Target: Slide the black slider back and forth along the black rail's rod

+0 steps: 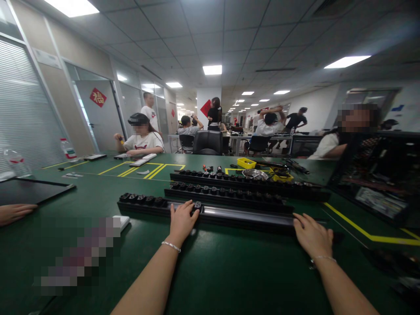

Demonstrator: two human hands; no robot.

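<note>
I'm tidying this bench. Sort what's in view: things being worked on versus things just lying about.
In hand: nearest black rail, left hand and right hand resting on it; black module by the left hand.
Lying about: middle rail, far rail, yellow box, water bottle, black tray.

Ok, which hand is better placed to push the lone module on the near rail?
Probably left: the left hand is at the module on the rail, while the right hand rests at the rail's right end, well away from it.

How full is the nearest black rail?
Partly full: the rail holds black modules only up to the left hand; from there to the right hand it is bare.
</note>
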